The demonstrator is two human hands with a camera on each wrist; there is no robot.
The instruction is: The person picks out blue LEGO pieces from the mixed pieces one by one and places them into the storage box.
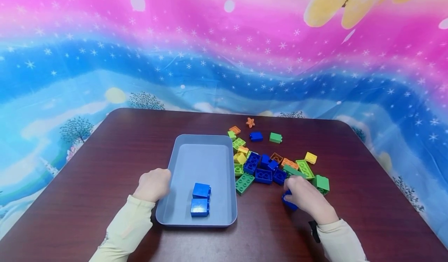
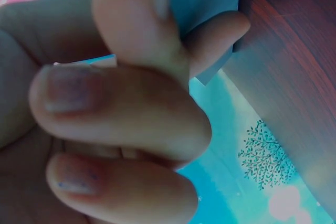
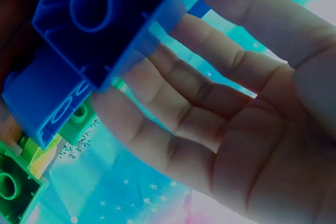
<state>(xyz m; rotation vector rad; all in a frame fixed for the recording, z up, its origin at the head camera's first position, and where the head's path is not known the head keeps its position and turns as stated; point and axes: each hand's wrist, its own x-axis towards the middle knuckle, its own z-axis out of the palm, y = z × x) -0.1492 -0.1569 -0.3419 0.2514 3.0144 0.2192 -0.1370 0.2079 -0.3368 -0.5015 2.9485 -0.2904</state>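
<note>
A grey tray [image 1: 196, 145] lies on the table with two blue bricks [image 1: 200, 207] side by side near its front end. My left hand [image 1: 154, 185] grips the tray's left rim; in the left wrist view its fingers [image 2: 131, 108] are curled, with the tray's wall beside the fingertips. Right of the tray, my right hand [image 1: 308, 197] holds a blue brick [image 1: 289, 201] at the front of the brick pile. The right wrist view shows this brick's hollow underside [image 3: 126, 24] between thumb and fingers. Another blue brick [image 3: 42, 98] appears close by.
Loose bricks in green, yellow, orange and blue crowd the tray's right side, among them a long green brick [image 1: 245, 183] and a yellow brick [image 1: 310, 157]. Farther back lie an orange flower piece [image 1: 250, 122] and a single blue brick [image 1: 256, 136]. A patterned cloth [image 1: 210, 59] hangs behind the table.
</note>
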